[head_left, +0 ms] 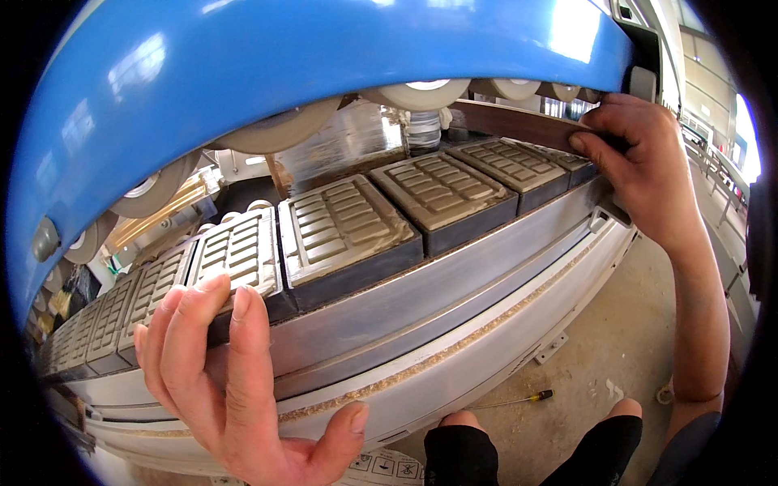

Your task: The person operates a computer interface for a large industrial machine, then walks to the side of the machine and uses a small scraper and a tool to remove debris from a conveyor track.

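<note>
Left hand (235,397) spread by grey ridged rectangular blocks (348,223), right hand (644,158) clamped on flat dark-brown strip (519,122), far end unclear

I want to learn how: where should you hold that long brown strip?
Probably the right end, coming from the right, where the right hand grips it. The brown strip looks thin and flat, so thumb on one face and fingers on the other should suit. Its middle seems tucked between the rollers and the patterned blocks, leaving less room for fingers.
</note>
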Available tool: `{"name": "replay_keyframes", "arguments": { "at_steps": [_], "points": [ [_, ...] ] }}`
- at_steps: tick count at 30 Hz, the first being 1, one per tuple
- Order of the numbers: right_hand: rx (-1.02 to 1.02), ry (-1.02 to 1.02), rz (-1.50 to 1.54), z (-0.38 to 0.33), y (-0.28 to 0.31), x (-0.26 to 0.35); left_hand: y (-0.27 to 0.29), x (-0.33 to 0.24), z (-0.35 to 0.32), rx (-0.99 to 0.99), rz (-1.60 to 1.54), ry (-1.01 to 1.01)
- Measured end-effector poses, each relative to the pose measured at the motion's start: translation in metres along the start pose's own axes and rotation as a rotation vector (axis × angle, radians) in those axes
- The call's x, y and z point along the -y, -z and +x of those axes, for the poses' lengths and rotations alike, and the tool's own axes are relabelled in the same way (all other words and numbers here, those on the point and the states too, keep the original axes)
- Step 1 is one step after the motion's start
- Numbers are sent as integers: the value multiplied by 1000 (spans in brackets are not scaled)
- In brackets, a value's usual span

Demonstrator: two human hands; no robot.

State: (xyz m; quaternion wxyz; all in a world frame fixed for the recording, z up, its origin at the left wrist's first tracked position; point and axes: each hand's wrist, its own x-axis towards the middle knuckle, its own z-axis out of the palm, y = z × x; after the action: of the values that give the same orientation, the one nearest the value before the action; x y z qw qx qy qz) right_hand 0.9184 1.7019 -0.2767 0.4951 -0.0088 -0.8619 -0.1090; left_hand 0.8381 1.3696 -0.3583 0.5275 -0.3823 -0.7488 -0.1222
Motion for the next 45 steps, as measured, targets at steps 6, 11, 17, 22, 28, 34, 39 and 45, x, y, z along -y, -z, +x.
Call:
{"name": "replay_keyframes", "arguments": {
  "at_steps": [6,11,17,22,28,34,39,45],
  "points": [
    [61,-100,90,1,2,0,-1,0,-1,14,-3,-1],
    [50,-27,67,2,4,0,2,1,0,23,0,-13],
    [46,0,59,1,6,-2,5,0,4,-17,34,-41],
    [52,-93,180,0,5,5,-1,-9,-5,22,40,82],
    [-170,191,4,-15,14,-6,-11,-9,-7,-11,-17,105],
    [-171,237,-155,-86,82,-30,-19,-17,-1,-127,6,90],
    [-75,-181,-56,-220,121,-83,-22,-13,-10,-184,-28,139],
    [91,-1317,320,-566,154,-188,-66,-34,7,-210,-64,110]
  ]
}}
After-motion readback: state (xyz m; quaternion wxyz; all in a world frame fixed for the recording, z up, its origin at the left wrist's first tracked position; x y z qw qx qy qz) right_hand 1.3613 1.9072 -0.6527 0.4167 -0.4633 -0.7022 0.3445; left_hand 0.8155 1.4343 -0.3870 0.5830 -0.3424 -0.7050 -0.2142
